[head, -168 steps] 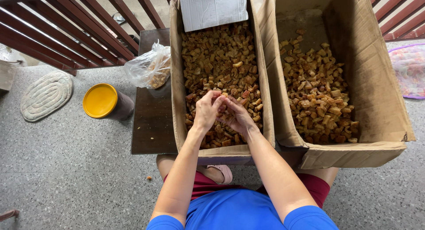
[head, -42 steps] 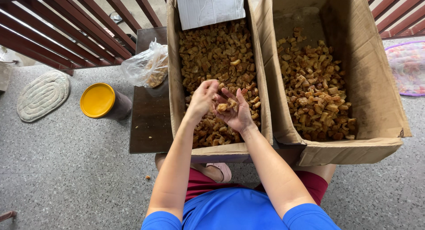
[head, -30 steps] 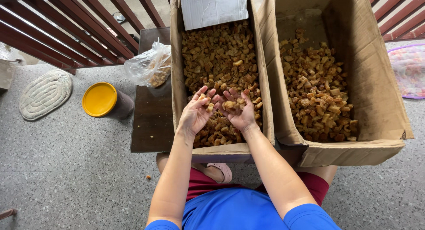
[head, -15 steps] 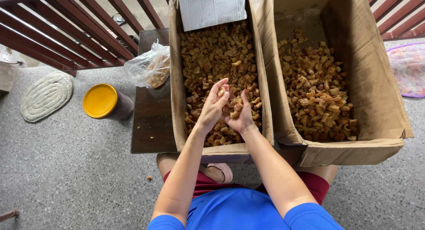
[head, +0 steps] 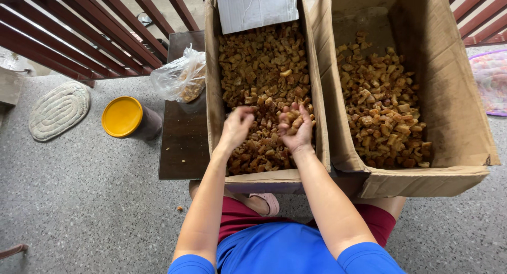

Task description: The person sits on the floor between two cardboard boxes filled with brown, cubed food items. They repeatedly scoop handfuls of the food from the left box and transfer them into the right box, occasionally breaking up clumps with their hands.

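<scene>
I am counting two cardboard boxes, the left box [head: 262, 94] and the right box [head: 412, 94], both holding brown dried pieces too many to count. Over the left box I am watching two hands. The right hand [head: 296, 130] is lying palm up with its fingers [head: 305, 111] curled loosely, cupping a small heap of pieces [head: 292, 119]. The left hand [head: 236, 127] is hovering just beside it, fingers bent and slightly apart, and I cannot tell whether anything is pinched in them. To the left of that box I am seeing one dark bench [head: 182, 142], one clear plastic bag [head: 179, 79] on it, one yellow-lidded jar [head: 127, 117] on the floor and one oval mat [head: 58, 109] farther out. The far ends of both boxes are running off the top edge, and a grey sheet [head: 257, 7] is covering the left box's far end. Half a second ago the hands were pressed close together with fingers raised; now they are sitting apart and lower.
</scene>
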